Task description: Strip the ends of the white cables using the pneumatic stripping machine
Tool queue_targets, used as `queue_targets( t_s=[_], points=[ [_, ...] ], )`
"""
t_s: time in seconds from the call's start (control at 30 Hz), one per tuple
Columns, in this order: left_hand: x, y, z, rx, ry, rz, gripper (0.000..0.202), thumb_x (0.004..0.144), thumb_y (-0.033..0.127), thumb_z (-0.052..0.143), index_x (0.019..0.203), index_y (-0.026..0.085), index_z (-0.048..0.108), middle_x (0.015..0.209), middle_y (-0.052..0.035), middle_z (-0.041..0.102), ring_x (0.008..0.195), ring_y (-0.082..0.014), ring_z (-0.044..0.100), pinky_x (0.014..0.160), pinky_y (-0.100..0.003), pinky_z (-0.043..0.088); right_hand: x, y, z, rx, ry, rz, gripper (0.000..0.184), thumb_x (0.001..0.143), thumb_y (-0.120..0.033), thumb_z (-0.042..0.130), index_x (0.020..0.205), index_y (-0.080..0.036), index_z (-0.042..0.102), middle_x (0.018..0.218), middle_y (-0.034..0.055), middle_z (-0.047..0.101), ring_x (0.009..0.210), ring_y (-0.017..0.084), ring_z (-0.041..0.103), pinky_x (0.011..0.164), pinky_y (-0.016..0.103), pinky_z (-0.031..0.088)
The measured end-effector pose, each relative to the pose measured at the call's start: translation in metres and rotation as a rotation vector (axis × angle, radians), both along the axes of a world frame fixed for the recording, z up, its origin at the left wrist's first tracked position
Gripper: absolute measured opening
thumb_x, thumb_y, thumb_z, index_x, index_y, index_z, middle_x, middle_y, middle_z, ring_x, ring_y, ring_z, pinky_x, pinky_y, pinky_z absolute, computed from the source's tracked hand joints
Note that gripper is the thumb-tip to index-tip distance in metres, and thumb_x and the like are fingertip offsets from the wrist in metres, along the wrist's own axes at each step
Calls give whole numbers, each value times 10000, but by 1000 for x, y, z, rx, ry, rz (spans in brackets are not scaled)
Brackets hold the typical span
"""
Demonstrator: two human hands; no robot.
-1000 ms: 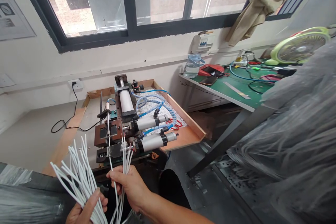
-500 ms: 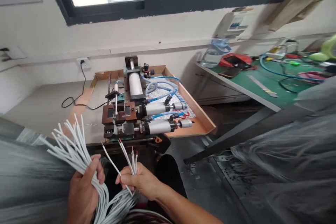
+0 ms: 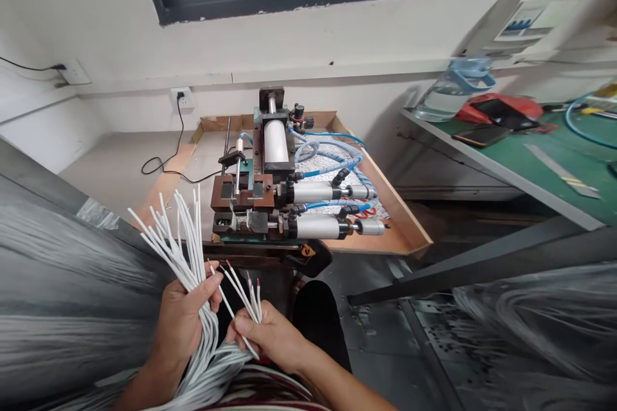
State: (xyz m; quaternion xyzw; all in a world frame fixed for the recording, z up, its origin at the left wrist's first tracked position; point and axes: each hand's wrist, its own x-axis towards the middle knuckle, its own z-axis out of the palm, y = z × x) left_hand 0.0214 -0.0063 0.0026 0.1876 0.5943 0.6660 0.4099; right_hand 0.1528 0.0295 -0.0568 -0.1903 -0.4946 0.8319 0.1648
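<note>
My left hand [image 3: 186, 314] is closed around a thick bundle of white cables [image 3: 179, 247], whose cut ends fan out above it. Its thumb and index finger are at the tip of one single cable [image 3: 222, 292]. That cable's lower part is pinched between the thumb and fingers of my right hand [image 3: 263, 331]. Several more white cables [image 3: 247, 292] with reddish tips stand up out of my right fist. Below both hands the long lengths of cable [image 3: 212, 372] run down over my lap.
A pneumatic machine [image 3: 277, 186] with silver cylinders and blue hoses stands in a wooden-edged tray [image 3: 400, 225] ahead. To the right, a green table [image 3: 540, 170] bears a water jug [image 3: 446, 93], phones and a red pouch. Plastic-wrapped cable bundles [image 3: 62, 270] flank me.
My left hand has moved right, closer to my right hand, and its fingertips now meet the tip of the single cable. The view has turned left and down.
</note>
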Motion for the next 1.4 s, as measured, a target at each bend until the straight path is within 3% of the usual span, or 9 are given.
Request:
queue_targets(
  t_s=[0.23, 0.77, 0.97, 1.27, 1.4],
  points=[
    [2, -1, -1, -21, 2, -64, 147, 556, 169, 650, 694, 130, 618, 469, 20, 521, 414, -80, 418, 416, -218, 334, -5, -2, 1, 72, 2, 36, 621, 716, -622, 303, 711, -107, 649, 484, -28, 413, 404, 48, 300, 419, 198, 206],
    [7, -2, -1, -58, 2, -100, 83, 574, 179, 639, 643, 143, 610, 469, 23, 513, 416, -64, 415, 396, -194, 328, -8, -7, 3, 190, 12, 90, 687, 720, -646, 189, 673, -105, 611, 524, -3, 437, 475, 77, 389, 481, 196, 286],
    [9, -1, 0, -75, -14, -129, 112, 581, 173, 637, 686, 138, 621, 472, 20, 517, 421, -68, 415, 395, -198, 315, -6, -6, 1, 239, 34, 110, 664, 728, -633, 210, 680, -108, 613, 559, 4, 454, 510, 87, 413, 524, 207, 312],
    [10, 1, 2, -59, -12, -135, 57, 574, 169, 643, 604, 140, 604, 422, 37, 462, 414, -66, 372, 431, -216, 308, -6, -7, -7, 262, 56, 124, 677, 741, -629, 175, 668, -99, 590, 554, 7, 455, 511, 85, 402, 520, 209, 319],
    [9, 2, 0, -44, -25, -114, 113, 578, 166, 642, 689, 155, 624, 424, 45, 450, 411, -64, 367, 429, -217, 299, -2, -4, -3, 232, 29, 20, 651, 737, -627, 227, 683, -90, 590, 558, 15, 469, 492, 83, 400, 486, 206, 317]
  ],
)
